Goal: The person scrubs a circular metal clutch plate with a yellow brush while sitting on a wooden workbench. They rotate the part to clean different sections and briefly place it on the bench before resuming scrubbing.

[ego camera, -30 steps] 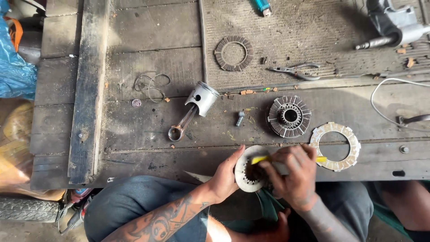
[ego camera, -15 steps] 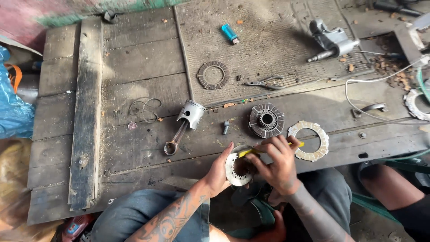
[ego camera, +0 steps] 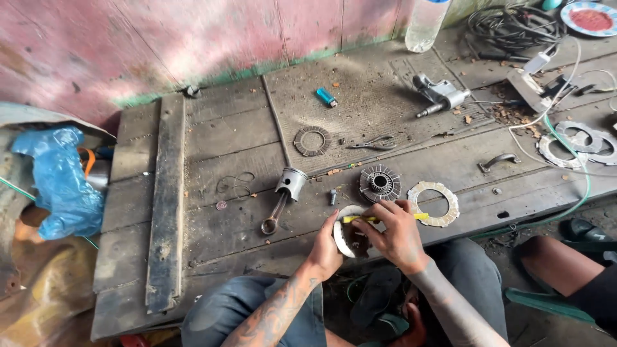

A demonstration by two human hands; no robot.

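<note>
Overhead view of a worn wooden platform [ego camera: 212,231], seen from above the knees of a seated person. At its near edge, left hand [ego camera: 324,250] curled around the rim of a pale ring-shaped plate [ego camera: 344,239], fingers wrapped narrow on its left side and holding it up on edge. Right hand [ego camera: 392,232] closed over the plate's right side, fingers pinched tight on a yellow-handled tool [ego camera: 380,218] laid across the plate's face. Just behind the plate, on the boards: a round toothed hub [ego camera: 379,183] and, beside it to the right, a flat pale ring [ego camera: 436,203]. Left of the plate, a piston with its connecting rod [ego camera: 283,198] lying tilted. Farther back from the plate, a dark friction ring [ego camera: 312,141], pliers [ego camera: 373,142], a blue lighter [ego camera: 326,97] and a grey metal fitting [ego camera: 439,93]. Well to the left of the plate, off the boards, a crumpled blue plastic bag [ego camera: 58,180]. Well to the right, a second person's bare leg [ego camera: 559,266].
</note>
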